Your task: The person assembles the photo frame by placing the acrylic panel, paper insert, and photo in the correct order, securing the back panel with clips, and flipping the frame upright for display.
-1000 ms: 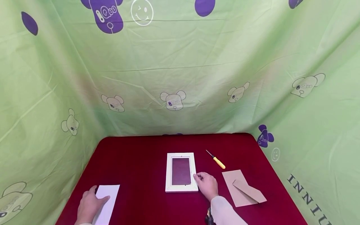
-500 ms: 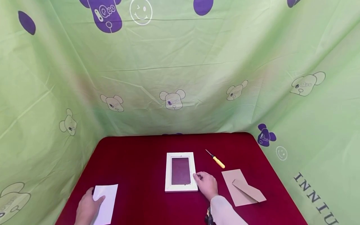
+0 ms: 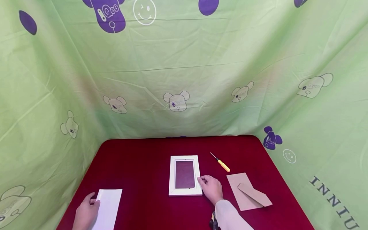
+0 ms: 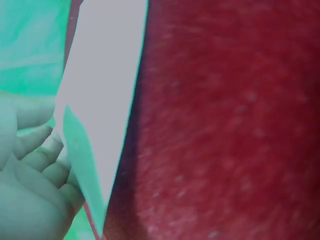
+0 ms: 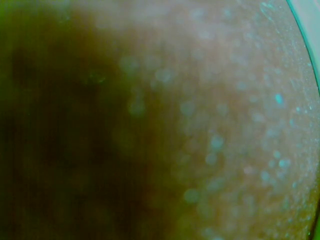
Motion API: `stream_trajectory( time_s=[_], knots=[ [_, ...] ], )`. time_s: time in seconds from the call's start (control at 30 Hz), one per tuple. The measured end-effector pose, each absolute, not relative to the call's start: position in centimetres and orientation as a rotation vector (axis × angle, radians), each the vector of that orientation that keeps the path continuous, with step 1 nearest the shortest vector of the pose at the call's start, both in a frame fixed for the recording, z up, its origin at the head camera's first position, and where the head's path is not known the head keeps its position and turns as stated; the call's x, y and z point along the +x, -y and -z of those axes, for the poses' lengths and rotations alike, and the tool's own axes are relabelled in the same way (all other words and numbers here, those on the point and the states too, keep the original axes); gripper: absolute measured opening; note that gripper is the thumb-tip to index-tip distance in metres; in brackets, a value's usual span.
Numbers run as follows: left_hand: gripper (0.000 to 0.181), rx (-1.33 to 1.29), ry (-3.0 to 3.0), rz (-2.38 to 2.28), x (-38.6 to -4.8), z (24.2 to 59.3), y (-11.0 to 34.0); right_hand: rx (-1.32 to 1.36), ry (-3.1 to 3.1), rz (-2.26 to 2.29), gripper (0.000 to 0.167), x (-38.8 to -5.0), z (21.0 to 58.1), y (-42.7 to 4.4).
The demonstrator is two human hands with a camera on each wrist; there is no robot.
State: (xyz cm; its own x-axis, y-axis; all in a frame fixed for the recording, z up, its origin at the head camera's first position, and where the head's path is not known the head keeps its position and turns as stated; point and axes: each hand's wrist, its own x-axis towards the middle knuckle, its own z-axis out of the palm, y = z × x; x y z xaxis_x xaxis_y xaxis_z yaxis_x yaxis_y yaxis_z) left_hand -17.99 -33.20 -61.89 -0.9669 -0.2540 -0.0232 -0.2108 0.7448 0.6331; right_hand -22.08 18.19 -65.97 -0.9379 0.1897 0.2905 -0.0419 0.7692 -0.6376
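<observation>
At the table's front left, the left hand pinches the left edge of a white sheet between thumb and fingers. In the left wrist view the sheet bends at its lower corner beside the curled fingers of the left hand. The right hand holds the right side of a white rectangular frame lying on the table, thumb and fingertips at its edge. The right wrist view is blurred and shows no hand clearly.
A yellow-handled screwdriver lies right of the frame. Nearer the right edge of the red table is a brown backing board with a stand flap. Green printed cloth encloses the table's back and sides.
The left hand has shifted slightly left and its thumb has drawn in from the sheet's face to its left edge. The right hand and the frame have stayed in place.
</observation>
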Motion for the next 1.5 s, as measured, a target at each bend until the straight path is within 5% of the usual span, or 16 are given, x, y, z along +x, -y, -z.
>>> stream_trajectory(
  time_s=[0.43, 0.83, 1.5],
  knots=[
    [0.058, 0.314, 2.930, 1.122, -17.4, 60.8, 34.0, -0.099, 2.619, -0.958, 0.019, -22.0, 66.0, -18.3],
    [0.030, 0.347, 2.855, 1.011, -16.0, 61.3, 33.9, -0.114, 2.618, -0.968, 0.019, -21.8, 65.9, -18.4],
    [0.052, 0.474, 2.820, 1.344, -15.4, 61.5, 34.2, -0.090, 2.620, -0.964, 0.019, -21.6, 66.1, -18.6]
  ],
)
